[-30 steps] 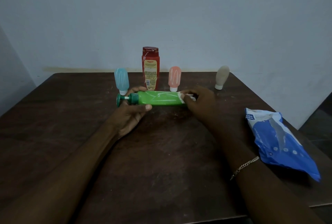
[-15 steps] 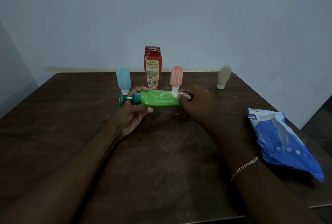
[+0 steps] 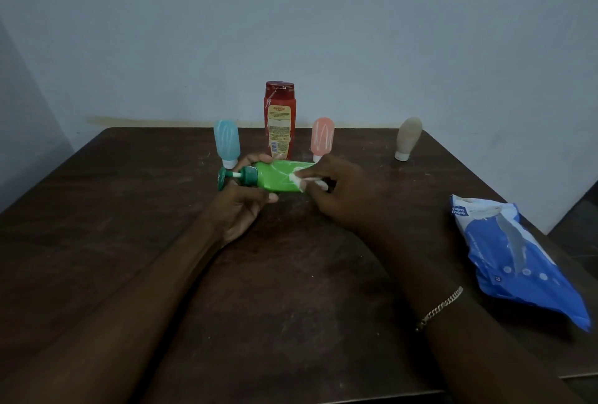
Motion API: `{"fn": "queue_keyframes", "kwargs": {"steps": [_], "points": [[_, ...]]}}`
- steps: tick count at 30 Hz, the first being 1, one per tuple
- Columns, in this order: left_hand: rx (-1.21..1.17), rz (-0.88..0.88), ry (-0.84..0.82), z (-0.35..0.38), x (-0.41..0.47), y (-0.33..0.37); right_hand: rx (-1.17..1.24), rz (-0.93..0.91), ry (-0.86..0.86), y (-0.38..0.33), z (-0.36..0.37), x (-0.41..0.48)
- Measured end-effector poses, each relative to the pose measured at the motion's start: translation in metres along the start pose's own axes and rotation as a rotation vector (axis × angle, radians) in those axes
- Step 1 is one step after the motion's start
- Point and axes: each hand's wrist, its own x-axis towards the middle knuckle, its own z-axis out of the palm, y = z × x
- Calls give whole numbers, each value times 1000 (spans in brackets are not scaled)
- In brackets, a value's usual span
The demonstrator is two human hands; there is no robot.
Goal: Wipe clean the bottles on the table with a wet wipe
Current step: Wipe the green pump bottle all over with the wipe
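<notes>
So, you've got the green pump bottle (image 3: pixel 278 178) held sideways over the middle of the table (image 3: pixel 129 209), pump head pointing left; can't tell if it touches the wood. Your left hand (image 3: pixel 241 206) is wrapped round its neck end. Your right hand (image 3: pixel 339 196) pinches a scrunched white wet wipe (image 3: pixel 304 181) against the bottle's right half. Just behind stand a blue tube (image 3: pixel 227 143), a tall red bottle (image 3: pixel 279 120) and a pink tube (image 3: pixel 322 140), with a beige tube (image 3: pixel 408 138) well off to the right. A blue wipes pack (image 3: pixel 511 261) lies near the table's right edge, beside your right forearm.
</notes>
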Motion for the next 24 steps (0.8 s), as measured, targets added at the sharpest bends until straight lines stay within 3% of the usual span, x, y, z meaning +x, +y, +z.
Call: {"fn": "queue_keyframes", "kwargs": {"steps": [7, 11, 17, 24], "points": [[-2, 14, -10, 2, -2, -2, -58, 98, 78, 7, -4, 3], [28, 39, -4, 2, -2, -1, 23, -75, 52, -8, 14, 3], [38, 25, -3, 1, -2, -2, 4, 12, 127, 3, 6, 4], [44, 34, -44, 2, -4, -1, 7, -156, 50, -20, 20, 2]]}}
